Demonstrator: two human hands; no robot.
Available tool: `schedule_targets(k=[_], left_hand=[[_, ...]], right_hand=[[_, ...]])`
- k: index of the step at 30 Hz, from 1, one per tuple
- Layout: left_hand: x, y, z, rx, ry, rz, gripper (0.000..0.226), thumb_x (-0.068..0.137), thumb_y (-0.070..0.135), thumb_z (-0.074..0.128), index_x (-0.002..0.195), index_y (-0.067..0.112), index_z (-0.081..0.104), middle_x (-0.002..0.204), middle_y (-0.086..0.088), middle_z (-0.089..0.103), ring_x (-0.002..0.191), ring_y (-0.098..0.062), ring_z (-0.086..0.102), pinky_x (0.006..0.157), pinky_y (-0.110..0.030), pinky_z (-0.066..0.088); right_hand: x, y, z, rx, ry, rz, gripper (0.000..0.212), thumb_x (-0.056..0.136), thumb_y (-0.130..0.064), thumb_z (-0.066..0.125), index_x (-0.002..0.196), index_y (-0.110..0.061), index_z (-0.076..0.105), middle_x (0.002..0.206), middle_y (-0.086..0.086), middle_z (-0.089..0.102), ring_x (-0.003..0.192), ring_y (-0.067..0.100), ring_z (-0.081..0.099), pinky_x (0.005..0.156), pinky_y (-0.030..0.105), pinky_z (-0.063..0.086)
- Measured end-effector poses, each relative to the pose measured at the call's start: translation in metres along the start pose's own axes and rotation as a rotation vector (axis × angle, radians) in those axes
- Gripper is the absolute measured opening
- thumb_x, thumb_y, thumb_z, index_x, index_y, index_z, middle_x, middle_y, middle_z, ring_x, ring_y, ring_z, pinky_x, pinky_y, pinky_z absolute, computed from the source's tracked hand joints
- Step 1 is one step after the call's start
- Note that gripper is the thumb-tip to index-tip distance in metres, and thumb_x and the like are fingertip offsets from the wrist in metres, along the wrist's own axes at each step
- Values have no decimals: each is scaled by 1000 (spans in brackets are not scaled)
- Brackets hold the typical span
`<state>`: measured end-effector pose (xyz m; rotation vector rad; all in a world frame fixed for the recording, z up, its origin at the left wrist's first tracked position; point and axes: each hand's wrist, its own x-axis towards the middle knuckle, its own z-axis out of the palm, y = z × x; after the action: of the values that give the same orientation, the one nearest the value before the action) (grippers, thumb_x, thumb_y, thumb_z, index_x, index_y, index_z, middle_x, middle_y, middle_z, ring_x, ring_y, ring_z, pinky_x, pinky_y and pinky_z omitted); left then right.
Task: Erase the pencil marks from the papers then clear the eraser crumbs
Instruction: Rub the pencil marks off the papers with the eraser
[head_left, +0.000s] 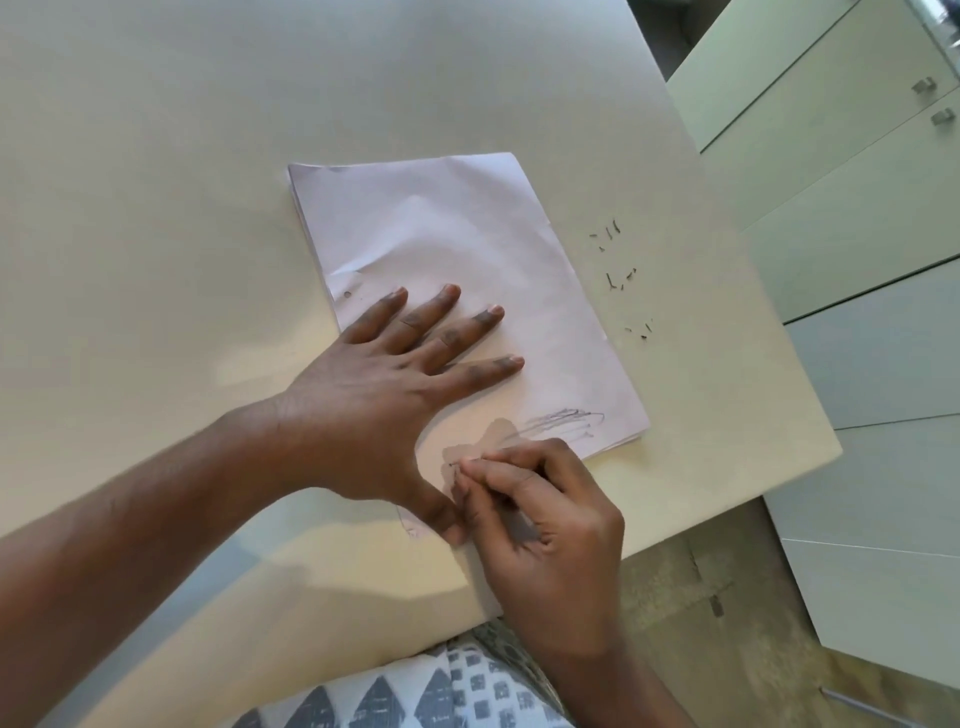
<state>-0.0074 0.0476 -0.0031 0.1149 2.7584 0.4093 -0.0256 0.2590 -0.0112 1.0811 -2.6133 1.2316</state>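
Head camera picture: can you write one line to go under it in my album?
Left hand presses the paper stack flat while the right hand rubs beside a pencil scribble.

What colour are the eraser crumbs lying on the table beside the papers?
Dark grey to black, seen in the head view: eraser crumbs on the cream table.

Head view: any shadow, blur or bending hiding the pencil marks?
Head view: the right hand casts a grey shadow across the near end of the scribble; its fingertips look slightly soft; the wide lens curves the table edges; no glare on the papers.
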Motion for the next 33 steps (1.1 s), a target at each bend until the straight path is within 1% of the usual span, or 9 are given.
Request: schedule_targets(k=[3,6,9,13,18,20,24,30,33], left_hand=[[-1,-1,-2,-5,-18,0,142,49,110,47,154,53,-31,155,18,-53,141,-14,-53,125,-48,-23],[0,-1,-3,-12,-27,4,143,49,110,47,153,53,-32,154,18,-54,141,-14,-54,124,-49,-23],[0,0,-3,-6,-30,3,143,49,110,46,153,52,-32,154,17,-54,141,-15,-54,124,-48,-24],[0,1,-1,2,-21,-14,143,53,109,47,153,49,-34,155,17,-54,142,-14,-53,124,-47,-24],[-1,0,-4,-16,-38,-1,147,49,111,46,153,47,-36,153,18,-55,140,-13,-55,124,-48,-24],[-1,1,-4,-10,-36,-3,147,49,111,46,153,47,-36,153,18,-55,140,-13,-55,124,-48,-24],[0,2,-2,-9,-25,-23,145,52,108,49,152,48,-36,153,17,-55,141,-13,-54,123,-46,-26],[0,0,-5,-27,-47,-6,147,49,109,48,152,47,-37,152,18,-56,139,-12,-55,124,-48,-25],[0,1,-3,-17,-35,-9,146,51,109,49,153,47,-36,154,17,-55,140,-13,-54,124,-47,-25]], right_hand=[[16,18,-19,-72,-10,103,11,88,-14,84,98,-13,81,95,-3,68,88,7,66,75,24,58],[36,41,-41,-179,105,205,12,88,-18,83,99,-15,81,89,-4,68,77,5,65,68,19,56],[33,26,-29,-152,76,144,8,86,-13,85,94,-14,82,87,-1,67,75,4,64,68,16,54],[14,-1,-1,-16,-85,15,5,87,-13,85,91,-13,83,87,1,67,75,10,66,65,28,56],[48,48,-51,-199,112,230,10,85,-18,85,94,-16,82,83,-4,66,69,7,64,63,19,55],[44,37,-42,-175,81,197,9,84,-13,87,91,-17,82,82,-4,65,68,7,63,62,19,54],[20,-5,0,-4,-126,53,7,84,-12,86,90,-15,83,82,-2,65,67,6,62,61,24,52],[53,43,-45,-170,86,242,8,85,-19,84,92,-18,81,81,-6,66,68,7,63,60,20,55],[38,14,-18,-107,-10,147,6,83,-15,86,85,-18,82,79,-5,63,64,7,62,59,24,53]])
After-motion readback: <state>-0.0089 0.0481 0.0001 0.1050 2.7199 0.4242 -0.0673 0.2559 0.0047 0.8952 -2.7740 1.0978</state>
